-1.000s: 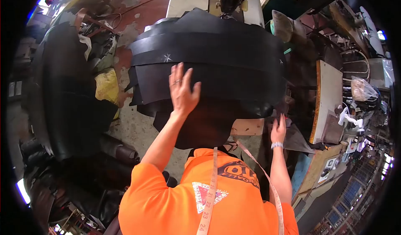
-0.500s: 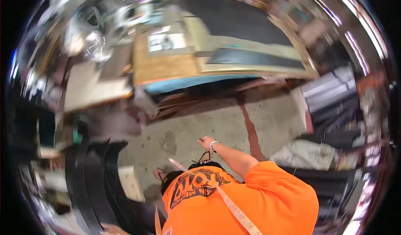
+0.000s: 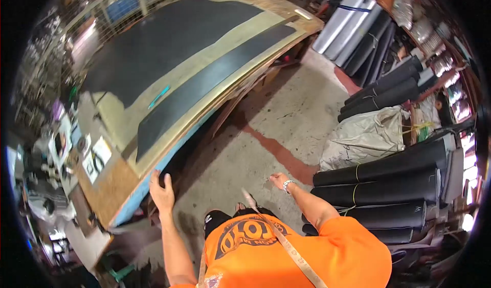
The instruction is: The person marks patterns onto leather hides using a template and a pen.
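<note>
My left hand (image 3: 161, 193) is beside the near edge of the worktable (image 3: 110, 196), thumb and fingers apart, with nothing in it. My right hand (image 3: 279, 181), a bracelet on its wrist, hangs over the floor with its fingers curled in and nothing showing in them. On the table lie a large black sheet (image 3: 179, 37) and a long, narrow black strip (image 3: 215, 78) nearer the edge. A slim teal tool (image 3: 159, 97) rests between them. A measuring tape (image 3: 291, 252) drapes over my orange shirt.
Dark rolls of material (image 3: 378, 191) are stacked at right, below a whitish sack (image 3: 363, 137). Silver-grey rolls (image 3: 345, 24) lean at the back right. The concrete floor (image 3: 276, 119) has a reddish stripe. Papers (image 3: 97, 160) lie on the table's left end.
My view has swung right and come nearer the table. My left hand, low by the dark material before, is now raised at the table edge; the right stays curled.
</note>
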`<state>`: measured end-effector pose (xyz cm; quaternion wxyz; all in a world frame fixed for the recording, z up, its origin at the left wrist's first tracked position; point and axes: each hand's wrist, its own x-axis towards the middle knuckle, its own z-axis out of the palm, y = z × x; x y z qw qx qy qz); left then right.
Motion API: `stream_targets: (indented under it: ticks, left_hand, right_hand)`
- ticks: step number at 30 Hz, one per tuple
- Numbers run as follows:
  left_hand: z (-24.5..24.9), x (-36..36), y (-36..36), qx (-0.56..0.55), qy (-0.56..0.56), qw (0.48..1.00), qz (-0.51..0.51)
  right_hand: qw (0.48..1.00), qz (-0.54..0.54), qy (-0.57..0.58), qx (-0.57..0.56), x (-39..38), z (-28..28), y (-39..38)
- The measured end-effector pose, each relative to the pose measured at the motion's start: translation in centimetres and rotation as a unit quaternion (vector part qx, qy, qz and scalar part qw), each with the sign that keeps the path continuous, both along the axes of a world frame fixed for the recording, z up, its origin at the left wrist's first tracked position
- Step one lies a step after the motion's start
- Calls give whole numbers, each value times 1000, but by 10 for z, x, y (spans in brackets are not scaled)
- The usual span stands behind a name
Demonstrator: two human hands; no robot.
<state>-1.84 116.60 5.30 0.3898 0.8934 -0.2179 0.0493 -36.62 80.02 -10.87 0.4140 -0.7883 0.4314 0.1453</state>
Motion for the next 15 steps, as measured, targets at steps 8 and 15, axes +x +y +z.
stream_targets:
  ticks: [8, 15]
  left_hand:
    - [-25, 162, -104, 320, 13, 916, 243]
    - [4, 197, -95, 290, 129, 914, 255]
  right_hand:
    - [985, -170, 10, 32, -7, -39, -29]
    - [982, -185, -3, 47, 7, -107, -60]
